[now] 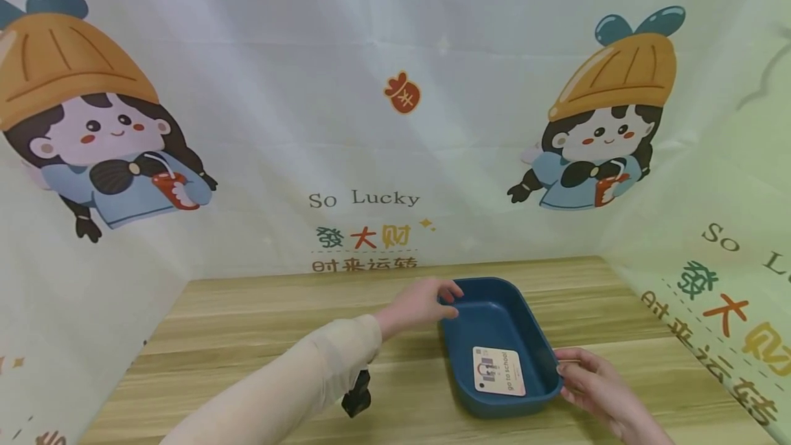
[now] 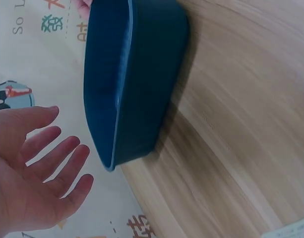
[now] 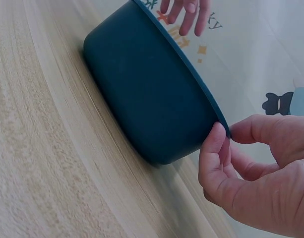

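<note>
A dark blue plastic bin (image 1: 502, 318) with a rim and rounded corners stands on the wood-grain table. On its floor, towards the near end, lies a white card (image 1: 498, 371) printed "go to school". My right hand (image 1: 590, 386) pinches the rim at the near right corner, thumb against fingers, as the right wrist view also shows. At the far left corner is my left hand (image 1: 423, 302), its fingers loosely spread and holding nothing. In the left wrist view a gap shows between these fingers (image 2: 75, 161) and the bin.
Wood-grain tabletop (image 1: 259, 314) runs to the left of the bin. A pale curtain (image 1: 371, 122) with cartoon figures and lettering rises behind the table and along both sides. Under the left sleeve (image 1: 309, 376) a small black object (image 1: 357, 395) shows.
</note>
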### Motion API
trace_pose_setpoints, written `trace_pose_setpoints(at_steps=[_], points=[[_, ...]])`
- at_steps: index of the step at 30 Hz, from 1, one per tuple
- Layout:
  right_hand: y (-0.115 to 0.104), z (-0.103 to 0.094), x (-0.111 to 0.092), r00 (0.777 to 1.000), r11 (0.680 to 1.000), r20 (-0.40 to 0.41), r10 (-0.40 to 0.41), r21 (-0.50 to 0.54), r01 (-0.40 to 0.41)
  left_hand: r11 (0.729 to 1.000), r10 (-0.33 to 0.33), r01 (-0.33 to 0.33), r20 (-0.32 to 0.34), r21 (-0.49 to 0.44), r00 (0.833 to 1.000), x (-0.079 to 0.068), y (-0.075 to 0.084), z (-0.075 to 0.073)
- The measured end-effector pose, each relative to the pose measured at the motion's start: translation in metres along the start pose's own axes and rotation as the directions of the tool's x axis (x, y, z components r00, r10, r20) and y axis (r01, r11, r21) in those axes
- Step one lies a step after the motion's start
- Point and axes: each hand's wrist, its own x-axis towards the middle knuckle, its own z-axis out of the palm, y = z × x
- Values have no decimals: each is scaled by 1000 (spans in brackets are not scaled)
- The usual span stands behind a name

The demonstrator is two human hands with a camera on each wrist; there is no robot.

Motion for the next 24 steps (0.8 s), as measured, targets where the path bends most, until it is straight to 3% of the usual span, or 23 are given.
trace_pose_setpoints(at_steps=[7,13,20,24], points=[[0,0,-1,1000,1000,-9,2,-4,-2,999,36,-34,-37,34,999,-8,-18,-15],[0,0,0,1000,1000,-14,6,-19,-6,996,78,-78,10,42,997,-17,-33,-24],[-1,1,0,1000,1000,-22,18,-12,-18,992,-25,6,153,124,988,-31,-44,-30],[-1,1,0,999,1000,-28,32,-1,-32,984,-80,50,176,170,981,-40,-53,-28]])
